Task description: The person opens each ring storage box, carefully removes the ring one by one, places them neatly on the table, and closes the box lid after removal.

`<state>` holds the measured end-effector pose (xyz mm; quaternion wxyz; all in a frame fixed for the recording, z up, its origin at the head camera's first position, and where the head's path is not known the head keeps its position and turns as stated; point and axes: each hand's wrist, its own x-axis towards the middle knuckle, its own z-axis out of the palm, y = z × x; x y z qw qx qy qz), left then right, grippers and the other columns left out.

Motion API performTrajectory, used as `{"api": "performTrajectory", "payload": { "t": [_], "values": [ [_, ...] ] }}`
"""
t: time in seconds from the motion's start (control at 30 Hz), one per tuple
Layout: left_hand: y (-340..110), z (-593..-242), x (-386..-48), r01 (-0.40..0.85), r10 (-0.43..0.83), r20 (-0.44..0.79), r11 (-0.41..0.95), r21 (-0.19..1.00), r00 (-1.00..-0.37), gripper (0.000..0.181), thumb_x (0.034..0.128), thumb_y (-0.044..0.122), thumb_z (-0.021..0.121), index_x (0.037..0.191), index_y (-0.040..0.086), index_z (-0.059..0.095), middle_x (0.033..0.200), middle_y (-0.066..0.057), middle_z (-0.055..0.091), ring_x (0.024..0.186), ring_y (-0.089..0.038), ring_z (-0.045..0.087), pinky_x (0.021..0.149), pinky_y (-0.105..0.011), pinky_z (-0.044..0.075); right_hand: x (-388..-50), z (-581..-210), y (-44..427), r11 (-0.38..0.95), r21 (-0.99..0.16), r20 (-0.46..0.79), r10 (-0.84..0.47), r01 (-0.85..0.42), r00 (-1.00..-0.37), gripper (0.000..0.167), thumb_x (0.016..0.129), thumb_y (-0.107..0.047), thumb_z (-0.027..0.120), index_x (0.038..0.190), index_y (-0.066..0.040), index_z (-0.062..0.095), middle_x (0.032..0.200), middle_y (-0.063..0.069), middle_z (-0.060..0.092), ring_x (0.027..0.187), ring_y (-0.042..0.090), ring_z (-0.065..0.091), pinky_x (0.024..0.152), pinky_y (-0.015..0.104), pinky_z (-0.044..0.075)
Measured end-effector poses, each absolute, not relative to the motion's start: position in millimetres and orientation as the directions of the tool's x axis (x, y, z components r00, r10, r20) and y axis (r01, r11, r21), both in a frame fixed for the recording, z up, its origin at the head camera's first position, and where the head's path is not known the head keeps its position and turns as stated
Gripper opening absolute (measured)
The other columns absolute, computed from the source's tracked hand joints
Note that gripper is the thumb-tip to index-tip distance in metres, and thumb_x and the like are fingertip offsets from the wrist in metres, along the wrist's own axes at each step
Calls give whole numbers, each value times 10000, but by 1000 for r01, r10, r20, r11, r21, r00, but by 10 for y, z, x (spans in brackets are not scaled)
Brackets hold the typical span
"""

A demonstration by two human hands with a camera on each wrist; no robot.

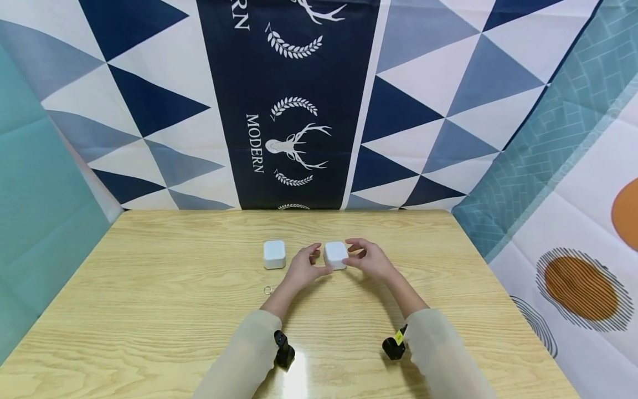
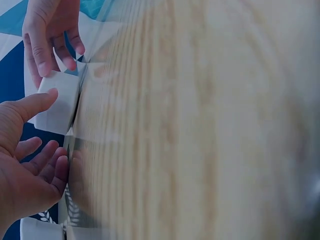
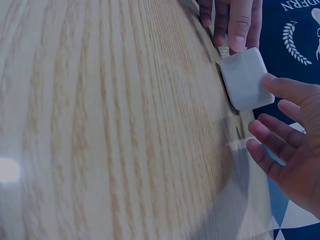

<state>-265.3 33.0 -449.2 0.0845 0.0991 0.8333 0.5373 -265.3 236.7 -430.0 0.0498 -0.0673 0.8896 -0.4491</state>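
A white rounded box (image 1: 335, 255) stands toward the back of the table, between the two hands. My left hand (image 1: 305, 266) is at its left side, the thumb reaching the box's near face and the other fingers loosely bent, apart from it. On the opposite side, my right hand (image 1: 370, 259) touches the box's right edge with its thumb; its other fingers spread away from the box, as the right wrist view shows. A second white box (image 1: 274, 254), much alike, sits to the left of the left hand.
A small ring (image 1: 268, 290) lies on the wooden table (image 1: 164, 310) near the left wrist. Patterned cloth (image 1: 294, 111) hangs behind the table's far edge, with more cloth at both sides. Each sleeve carries a small black camera (image 1: 284, 350).
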Motion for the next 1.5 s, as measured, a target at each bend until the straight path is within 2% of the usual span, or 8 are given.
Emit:
{"api": "performTrajectory", "payload": {
  "t": [0.17, 0.4, 0.8, 1.07, 1.5],
  "values": [
    [368, -4517, -2693, 88, 268, -31, 420, 903, -963, 756, 738, 193, 794, 1388, 55, 434, 1297, -176, 551, 1160, -343, 536, 985, -431, 459, -2654, -4330, 2383, 593, -799, -26, -202, -101, -979, 576, 804, -148, 727, 1325, -49, 500, 1139, 201, 611, 847, 218, 590, 665, 256, 467],
    [404, -4528, -2737, 83, 278, -50, 448, 890, -959, 778, 734, 187, 801, 1402, 72, 418, 1325, -164, 535, 1207, -342, 517, 1012, -424, 446, -2665, -4339, 2379, 603, -790, -24, -216, -113, -976, 596, 794, -137, 734, 1330, -39, 493, 1091, 183, 616, 783, 192, 554, 641, 261, 460],
    [436, -4520, -2764, 129, 294, -20, 479, 868, -956, 798, 714, 171, 814, 1393, 33, 418, 1303, -175, 555, 1205, -343, 528, 1017, -415, 445, -2730, -4377, 2330, 584, -803, -34, -240, -117, -970, 703, 751, -140, 783, 1362, -24, 455, 941, 126, 601, 713, 150, 503, 540, 231, 446],
    [456, -4541, -2768, 126, 287, -20, 482, 867, -958, 792, 721, 175, 810, 1392, 24, 419, 1311, -172, 550, 1205, -334, 529, 1020, -408, 443, -2736, -4388, 2322, 577, -807, -39, -265, -126, -964, 703, 767, -115, 765, 1382, -29, 436, 885, 120, 596, 696, 152, 498, 540, 235, 448],
    [492, -4540, -2745, 115, 242, -25, 547, 829, -970, 742, 743, 236, 795, 1376, 52, 454, 1310, -124, 551, 1205, -300, 489, 1045, -410, 407, -2753, -4397, 2328, 591, -795, -41, -277, -136, -960, 737, 764, -191, 776, 1389, -22, 425, 843, 87, 580, 680, 148, 487, 533, 229, 438]
  ]
}}
